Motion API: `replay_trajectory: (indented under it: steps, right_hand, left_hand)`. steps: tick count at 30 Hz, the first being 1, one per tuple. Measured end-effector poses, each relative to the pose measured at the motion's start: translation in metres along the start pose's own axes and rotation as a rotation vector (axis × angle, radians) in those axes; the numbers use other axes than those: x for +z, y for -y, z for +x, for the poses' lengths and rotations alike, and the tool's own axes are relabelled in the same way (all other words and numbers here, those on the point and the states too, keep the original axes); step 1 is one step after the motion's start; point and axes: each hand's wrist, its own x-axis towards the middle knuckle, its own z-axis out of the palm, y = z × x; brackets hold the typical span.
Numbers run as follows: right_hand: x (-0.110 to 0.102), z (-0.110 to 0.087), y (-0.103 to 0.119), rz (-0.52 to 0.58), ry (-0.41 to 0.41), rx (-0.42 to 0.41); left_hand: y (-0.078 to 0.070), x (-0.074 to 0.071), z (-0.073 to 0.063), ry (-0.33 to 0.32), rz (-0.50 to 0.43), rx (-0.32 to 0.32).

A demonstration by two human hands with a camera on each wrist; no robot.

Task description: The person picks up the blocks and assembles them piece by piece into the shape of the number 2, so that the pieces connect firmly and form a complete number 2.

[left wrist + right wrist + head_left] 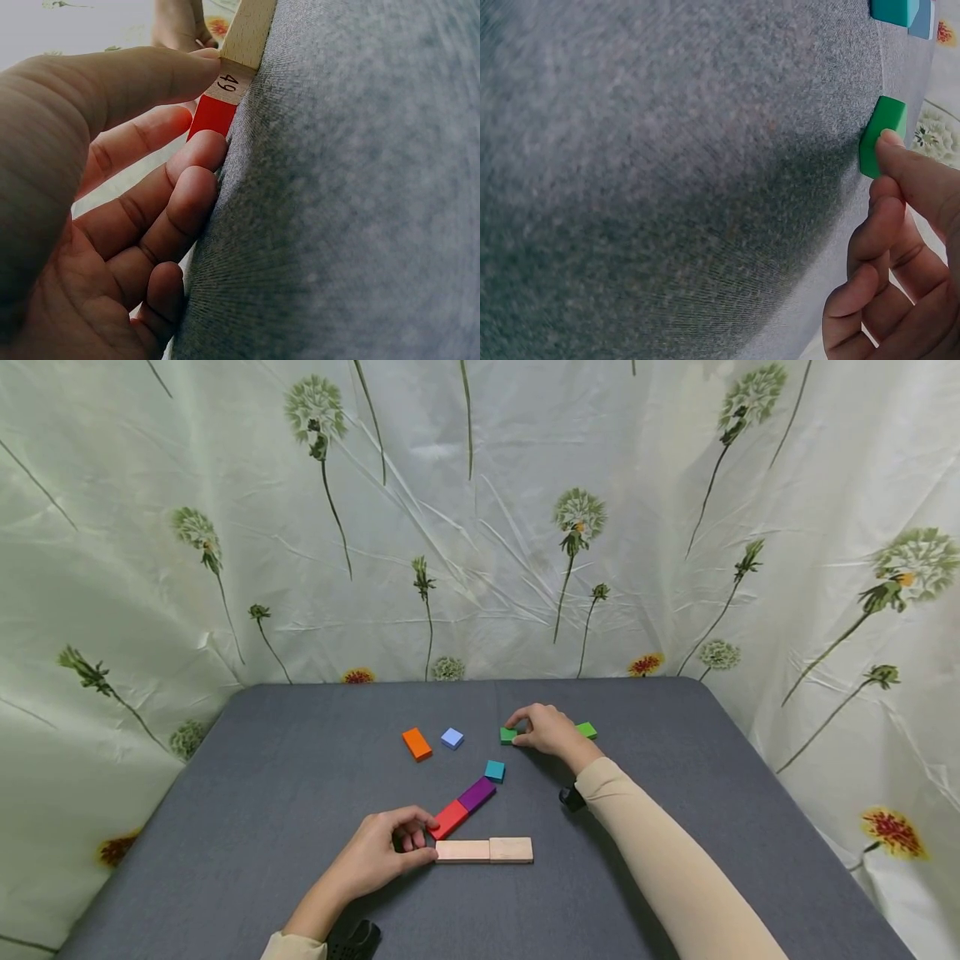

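Across the grey tabletop [247, 827], left to right:
- Left hand [377, 853]: loosely bent, enclosing nothing; thumb touches the end of a plain wooden block, fingertips touch a red block.
- Orange block [417, 744]: lies at a slant, towards the far edge.
- Red block [451, 817]: slanted; its near end lies close against the wooden pair.
- Light blue block [452, 738]: small, between orange and green.
- Left wooden block [462, 852]: printed figures on its end.
- Purple block [477, 794]: continues the red one's slant, end to end.
- Teal block [495, 771]: just beside purple's far end.
- Right wooden block [512, 850]: in line with its partner, touching.
- Green block [507, 737]: between right thumb and index finger.
- Right hand [552, 732]: pinches the green block.
- Lime block [587, 730]: just beyond that hand, partly hidden.
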Motion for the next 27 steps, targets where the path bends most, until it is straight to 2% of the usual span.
replay_trajectory:
  steps: [19,27]
  right_hand:
    - [0.0040,0.0035,-0.0017,-0.014,0.013,0.029]
    - [0.0035,0.0034,0.0011,-0.024,0.014,-0.009]
  left_hand:
    - [0.0005,0.0022,0.0007,-0.004,0.009,-0.020]
    - [0.0013,0.0012,0.0008,-0.005,0.010,-0.007]
